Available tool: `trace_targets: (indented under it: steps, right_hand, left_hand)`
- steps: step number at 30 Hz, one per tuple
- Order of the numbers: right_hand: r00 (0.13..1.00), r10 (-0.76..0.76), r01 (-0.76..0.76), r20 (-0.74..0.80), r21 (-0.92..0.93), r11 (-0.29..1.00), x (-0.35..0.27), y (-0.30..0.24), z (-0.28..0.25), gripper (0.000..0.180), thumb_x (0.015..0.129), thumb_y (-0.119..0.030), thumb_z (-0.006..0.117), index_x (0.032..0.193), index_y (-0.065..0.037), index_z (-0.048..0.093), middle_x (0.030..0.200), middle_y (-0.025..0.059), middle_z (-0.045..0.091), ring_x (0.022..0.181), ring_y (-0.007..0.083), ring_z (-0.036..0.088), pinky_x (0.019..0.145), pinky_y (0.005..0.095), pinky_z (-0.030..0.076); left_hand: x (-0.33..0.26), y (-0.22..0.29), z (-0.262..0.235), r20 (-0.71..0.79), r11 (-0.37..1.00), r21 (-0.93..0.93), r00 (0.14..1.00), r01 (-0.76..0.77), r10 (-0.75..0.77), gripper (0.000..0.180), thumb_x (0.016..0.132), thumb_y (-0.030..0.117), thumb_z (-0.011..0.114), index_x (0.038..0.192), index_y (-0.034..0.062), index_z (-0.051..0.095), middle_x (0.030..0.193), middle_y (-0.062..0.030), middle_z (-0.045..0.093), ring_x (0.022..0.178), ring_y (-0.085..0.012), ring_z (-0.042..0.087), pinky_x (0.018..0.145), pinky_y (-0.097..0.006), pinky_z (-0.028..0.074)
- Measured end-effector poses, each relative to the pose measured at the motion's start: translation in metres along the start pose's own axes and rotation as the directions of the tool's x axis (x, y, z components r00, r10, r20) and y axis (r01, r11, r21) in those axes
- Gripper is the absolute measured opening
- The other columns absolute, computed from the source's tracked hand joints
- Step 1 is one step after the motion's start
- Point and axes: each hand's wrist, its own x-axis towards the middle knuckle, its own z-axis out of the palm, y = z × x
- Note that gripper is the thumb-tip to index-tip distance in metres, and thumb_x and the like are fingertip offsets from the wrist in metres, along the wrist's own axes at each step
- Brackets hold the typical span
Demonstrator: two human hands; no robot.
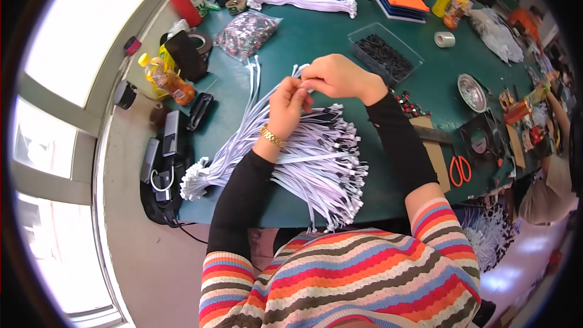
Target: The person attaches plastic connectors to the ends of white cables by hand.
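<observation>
Smooth plastic white cables (310, 177); clear, glossy plastic tray (371, 30).

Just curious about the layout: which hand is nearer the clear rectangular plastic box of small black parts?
Right. The right hand is left of the clear plastic box and slightly lower in the picture; the left hand is farther left and lower.

To your left, tall windows (73, 36) let in strong white daylight, their panes set in pale grey frames (61, 110). In front of you spreads a wide, dark green tabletop (322, 35), its edges bowed by the lens. At your right, beyond the tabletop's edge, a pinkish floor (540, 248) shows glossy patches of reflected light (503, 279).
</observation>
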Motion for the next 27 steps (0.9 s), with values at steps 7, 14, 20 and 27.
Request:
trace_targets:
  steps: [7,14,20,27]
  right_hand:
    - [0.998,0.061,-0.061,-0.006,-0.029,0.998,-0.008,0.001,0.006,0.017,0.081,-0.022,0.06,0.073,-0.007,0.056,0.065,0.0121,0.059,0.064,0.0323,0.058,0.056,0.0399,0.044]
    - [0.994,0.096,-0.099,0.042,0.066,0.993,-0.004,-0.012,0.0,0.018,0.08,-0.022,0.059,0.072,-0.007,0.056,0.063,0.0109,0.06,0.06,0.0321,0.058,0.053,0.0397,0.044]
    - [0.999,-0.003,0.004,-0.047,0.033,0.999,0.001,-0.006,0.007,0.014,0.078,-0.019,0.059,0.071,-0.007,0.058,0.064,0.0112,0.06,0.058,0.0301,0.058,0.051,0.0359,0.044]
    - [0.998,0.061,-0.06,-0.01,0.044,0.997,-0.002,-0.017,0.005,0.015,0.079,-0.018,0.061,0.071,-0.005,0.058,0.064,0.0123,0.058,0.056,0.0307,0.056,0.051,0.0353,0.043]
  left_hand:
    - [-0.002,0.001,0.005,0.027,1.0,0.0,1.0,-0.015,0.015,0.005,0.093,0.004,0.048,0.089,0.0024,0.047,0.07,-0.0045,0.058,0.055,-0.0098,0.055,0.05,-0.022,0.045]
    - [-0.007,0.002,0.003,0.012,0.998,0.063,1.0,-0.022,0.021,0.008,0.094,0.009,0.049,0.088,0.0028,0.047,0.069,-0.0033,0.058,0.054,-0.0089,0.054,0.051,-0.021,0.045]
    - [-0.002,0.004,0.004,0.036,0.997,0.056,0.998,-0.054,0.052,0.011,0.097,0.012,0.043,0.091,0.0034,0.048,0.071,-0.0031,0.058,0.058,-0.0092,0.054,0.055,-0.022,0.045]
    - [-0.009,0.008,0.004,0.056,0.954,0.286,0.995,-0.093,0.08,0.013,0.096,0.012,0.044,0.091,0.0025,0.049,0.069,-0.0048,0.057,0.055,-0.0107,0.054,0.052,-0.024,0.044]
